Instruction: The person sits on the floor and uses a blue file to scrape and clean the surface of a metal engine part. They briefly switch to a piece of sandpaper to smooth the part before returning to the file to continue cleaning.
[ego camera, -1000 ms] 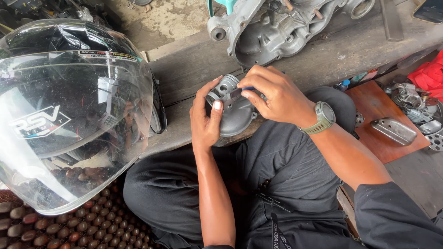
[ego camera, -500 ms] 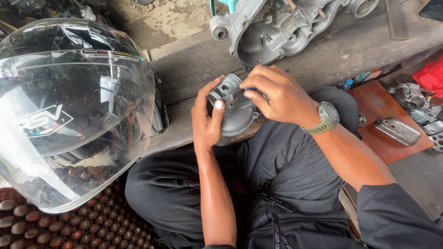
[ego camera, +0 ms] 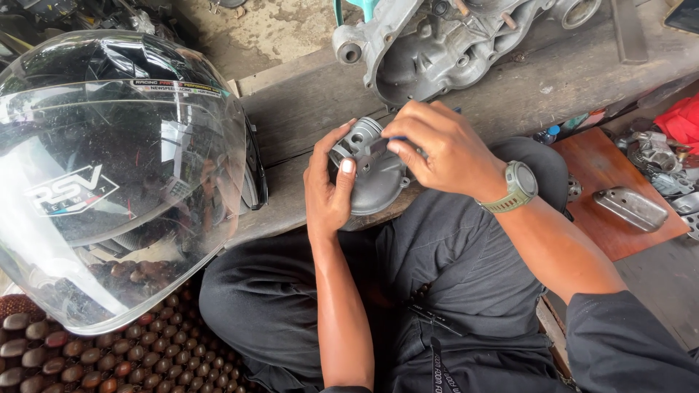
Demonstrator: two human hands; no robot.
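Note:
My left hand [ego camera: 329, 191] grips a round grey metal engine part [ego camera: 370, 175] with a short cylindrical boss on top, thumb pressed on its rim. My right hand [ego camera: 443, 149], with a green watch on the wrist, reaches over the part from the right and pinches a small dark tool or piece against its top; what the fingers pinch is mostly hidden. Both hands hover over my lap, just in front of a weathered wooden plank [ego camera: 306, 116].
A large grey engine casing [ego camera: 444, 44] lies on the plank beyond the hands. A black helmet with a clear visor [ego camera: 109, 175] fills the left. A beaded seat mat [ego camera: 109, 356] is lower left. Metal parts sit on a reddish board [ego camera: 626, 211] at right.
The hands and the metal part have stayed together in nearly the same place; the right fingers shifted slightly on top of the part.

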